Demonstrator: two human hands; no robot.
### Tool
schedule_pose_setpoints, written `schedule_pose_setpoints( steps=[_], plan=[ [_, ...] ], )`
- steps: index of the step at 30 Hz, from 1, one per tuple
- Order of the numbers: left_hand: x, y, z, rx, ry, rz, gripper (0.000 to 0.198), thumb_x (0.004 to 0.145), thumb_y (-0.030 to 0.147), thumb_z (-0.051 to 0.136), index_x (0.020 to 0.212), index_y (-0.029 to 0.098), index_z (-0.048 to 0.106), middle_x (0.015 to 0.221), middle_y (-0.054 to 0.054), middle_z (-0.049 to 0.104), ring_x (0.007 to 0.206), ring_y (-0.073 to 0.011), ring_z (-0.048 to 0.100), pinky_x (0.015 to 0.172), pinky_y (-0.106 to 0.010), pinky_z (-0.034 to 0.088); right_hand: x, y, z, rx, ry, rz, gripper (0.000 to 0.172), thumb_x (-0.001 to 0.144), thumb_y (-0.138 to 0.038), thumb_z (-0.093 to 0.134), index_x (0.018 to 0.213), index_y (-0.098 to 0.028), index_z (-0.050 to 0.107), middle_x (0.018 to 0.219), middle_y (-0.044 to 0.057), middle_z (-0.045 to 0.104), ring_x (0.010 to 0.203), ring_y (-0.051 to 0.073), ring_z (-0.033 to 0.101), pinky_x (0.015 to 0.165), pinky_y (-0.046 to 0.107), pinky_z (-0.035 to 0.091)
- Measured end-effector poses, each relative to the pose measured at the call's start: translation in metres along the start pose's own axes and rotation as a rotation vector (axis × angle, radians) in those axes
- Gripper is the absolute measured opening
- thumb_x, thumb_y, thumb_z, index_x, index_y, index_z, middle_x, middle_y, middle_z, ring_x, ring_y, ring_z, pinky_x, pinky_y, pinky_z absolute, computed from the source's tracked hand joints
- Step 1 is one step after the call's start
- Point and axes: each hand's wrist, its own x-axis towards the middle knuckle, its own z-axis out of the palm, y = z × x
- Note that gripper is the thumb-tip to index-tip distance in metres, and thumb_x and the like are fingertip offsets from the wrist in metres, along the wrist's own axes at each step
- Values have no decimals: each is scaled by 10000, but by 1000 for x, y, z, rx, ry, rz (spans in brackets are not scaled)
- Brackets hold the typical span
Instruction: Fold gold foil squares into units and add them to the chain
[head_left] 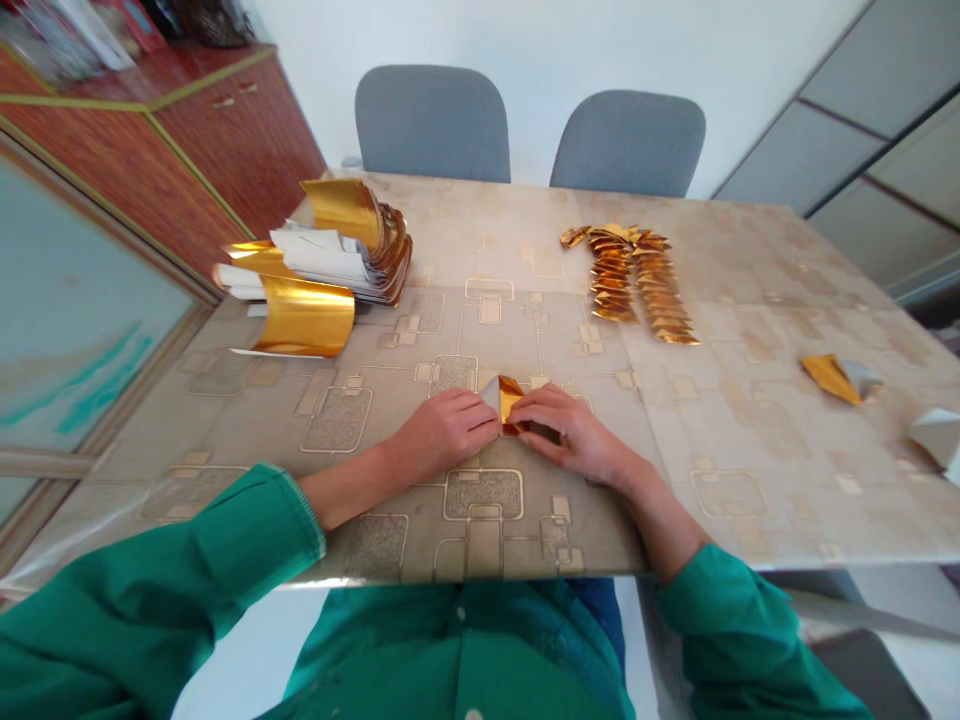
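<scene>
A small gold foil paper (509,399), partly folded with its white underside showing, lies on the patterned table (675,450) near the front edge. My left hand (442,432) has its fingers closed, pinching the paper's left side. My right hand (570,430) presses and grips the paper's right side, fingers curled over it. Both wrists rest on the table. Green sleeves cover my forearms.
A stack of curled gold and white sheets (322,270) sits at the back left. Several folded gold pieces (637,280) lie in rows at the back centre. A loose folded gold piece (836,378) and a white sheet (937,435) lie at the right. Two grey chairs (431,120) stand behind.
</scene>
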Motion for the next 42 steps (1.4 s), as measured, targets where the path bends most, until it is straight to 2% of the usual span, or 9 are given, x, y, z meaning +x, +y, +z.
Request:
schedule_pose_setpoints(
  steps=[8, 14, 19, 23, 29, 32, 35, 38, 42],
  plan=[
    [0, -1, -2, -10, -2, 26, 198, 1010, 193, 481, 1049, 174, 674, 1001, -46, 712, 903, -170, 637, 767, -283, 511, -1, 2, 2, -37, -7, -17, 141, 933, -176, 577, 1012, -207, 690, 1039, 76, 662, 969, 201, 566, 867, 378, 496],
    [5, -2, 0, 62, -2, 65, 189, 997, 174, 490, 961, 159, 674, 889, -39, 709, 812, -161, 643, 708, -276, 504, 0, 3, 3, -52, 14, -16, 88, 904, -196, 639, 990, -201, 659, 1023, 71, 668, 949, 202, 561, 854, 371, 491],
    [5, 0, 3, 48, 102, -45, 200, 980, 193, 510, 868, 178, 675, 858, -15, 715, 734, -136, 642, 643, -250, 488, 0, 3, 2, -62, 13, -18, 173, 881, -220, 678, 1047, -221, 632, 1072, 59, 669, 998, 210, 568, 890, 385, 487],
    [1, 0, 5, -21, 200, -100, 191, 971, 197, 523, 876, 194, 688, 898, 3, 735, 751, -120, 661, 654, -232, 499, -1, 5, 1, -103, 24, -22, 216, 897, -171, 635, 1105, -229, 624, 1114, 51, 678, 1023, 201, 573, 910, 380, 474],
    [-2, -3, 1, -62, 264, -152, 175, 959, 188, 542, 883, 176, 699, 901, -15, 751, 758, -120, 682, 672, -227, 526, -1, 3, 0, -189, -26, -36, 320, 896, -170, 623, 1207, -242, 604, 1170, 52, 680, 1054, 206, 581, 914, 383, 455],
    [-2, -6, 1, -106, 291, -179, 169, 957, 188, 551, 882, 174, 702, 914, -18, 754, 789, -123, 692, 691, -228, 543, -1, 1, 0, -243, 2, -19, 354, 908, -179, 610, 1256, -232, 577, 1212, 61, 667, 1093, 219, 569, 934, 391, 436],
    [-3, -7, 2, -155, 224, -134, 187, 972, 204, 547, 884, 184, 710, 930, -10, 751, 797, -122, 687, 696, -230, 552, 0, 2, 3, -298, 23, -16, 226, 933, -146, 549, 1129, -218, 636, 1118, 51, 700, 1024, 210, 581, 895, 373, 430],
    [-6, -5, 4, -208, 123, -73, 192, 988, 199, 526, 957, 181, 714, 1006, -30, 739, 897, -142, 682, 780, -261, 572, 1, 4, 6, -322, 12, -67, 165, 968, -189, 525, 985, -224, 685, 1055, 38, 719, 973, 199, 583, 864, 361, 423],
    [-13, -2, 2, -245, 68, -101, 232, 1008, 188, 475, 1060, 167, 700, 1082, -64, 717, 978, -155, 670, 830, -279, 586, 1, 7, 7, -244, 31, -81, 175, 983, -277, 546, 987, -245, 718, 1047, 40, 723, 960, 190, 585, 842, 350, 439]
  ],
)
